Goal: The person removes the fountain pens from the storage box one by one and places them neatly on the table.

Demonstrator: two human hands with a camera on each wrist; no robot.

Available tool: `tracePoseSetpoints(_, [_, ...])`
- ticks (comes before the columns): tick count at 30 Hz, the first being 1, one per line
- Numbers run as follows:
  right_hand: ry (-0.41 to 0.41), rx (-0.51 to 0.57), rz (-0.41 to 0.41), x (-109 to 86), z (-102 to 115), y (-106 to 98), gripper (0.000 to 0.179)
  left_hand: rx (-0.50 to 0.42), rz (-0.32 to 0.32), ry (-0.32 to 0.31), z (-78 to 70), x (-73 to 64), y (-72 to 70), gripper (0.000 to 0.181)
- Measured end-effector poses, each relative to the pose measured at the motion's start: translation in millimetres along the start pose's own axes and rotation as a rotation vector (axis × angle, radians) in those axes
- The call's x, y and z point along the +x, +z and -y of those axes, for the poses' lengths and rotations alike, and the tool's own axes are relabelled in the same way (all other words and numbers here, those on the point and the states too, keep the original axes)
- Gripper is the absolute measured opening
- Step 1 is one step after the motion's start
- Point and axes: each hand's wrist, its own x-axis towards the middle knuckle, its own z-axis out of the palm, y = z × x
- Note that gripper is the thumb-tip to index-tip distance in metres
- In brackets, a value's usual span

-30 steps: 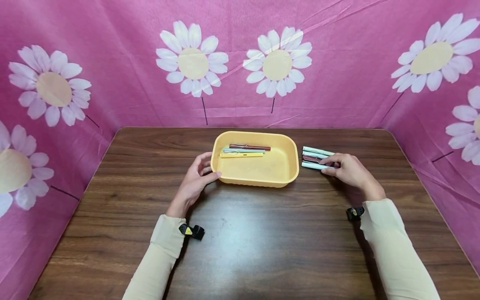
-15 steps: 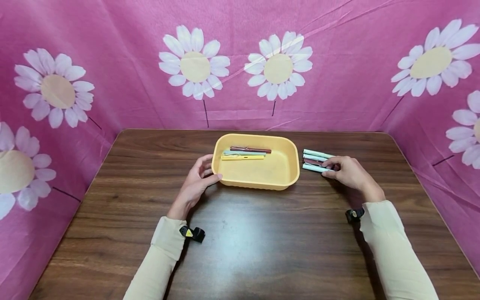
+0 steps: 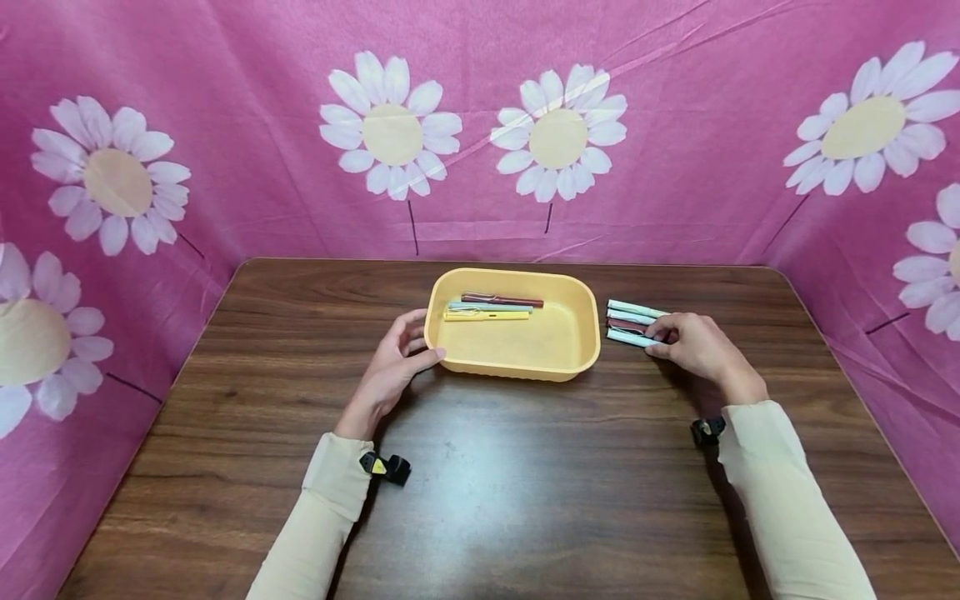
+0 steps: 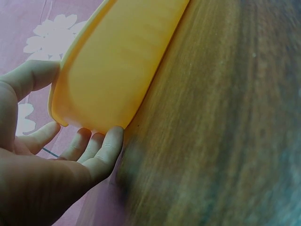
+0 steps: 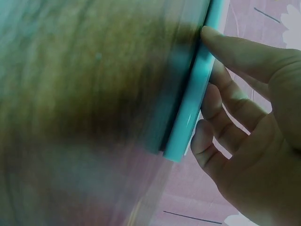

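My left hand (image 3: 390, 358) holds the left end of a yellow plastic bin (image 3: 517, 371), thumb at the front corner and fingers along the end wall. In the left wrist view the fingertips (image 4: 113, 134) press low on that wall. Inside the bin lie a dark red pen (image 3: 521, 302), a light blue pen (image 3: 510, 307) and a yellow pen (image 3: 495, 316). Right of it, my right hand (image 3: 697, 346) pinches the nearest pen of a row, a pale turquoise pen (image 5: 188, 108). Another dark red pen (image 3: 622, 324) and pale pens (image 3: 630, 307) lie beside it, their right ends hidden by the hand.
The dark wooden table (image 3: 480, 483) reaches a pink cloth backdrop (image 3: 472, 225) with white flowers behind and at both sides. The bin stands near the back edge. A black strap device (image 3: 386, 468) is worn on each wrist.
The head view has tipped slightly, so everything sits a little lower in the picture. Both hands, the bin and the pens keep nearly the same places.
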Motion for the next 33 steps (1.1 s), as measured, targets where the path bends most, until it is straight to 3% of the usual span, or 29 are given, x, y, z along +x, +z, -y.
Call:
tracePoseSetpoints(15, [0.002,0.049,-0.121,-0.9,11,-6,0.019,-0.003,-0.007,-0.005,0.2,2.0,0.4,0.072])
tracePoseSetpoints(23, [-0.038,0.156,-0.252,6.7,44,-5,0.024,-0.012,-0.010,-0.008,-0.2,2.0,0.9,0.072])
tracePoseSetpoints(28, [-0.065,0.240,-0.278,12.1,66,-2,0.024,-0.015,-0.010,-0.008,-0.3,1.5,1.4,0.072])
tracePoseSetpoints(33, [-0.142,0.267,-0.297,18.6,85,1,0.021,-0.024,-0.009,-0.006,-0.9,1.5,1.7,0.072])
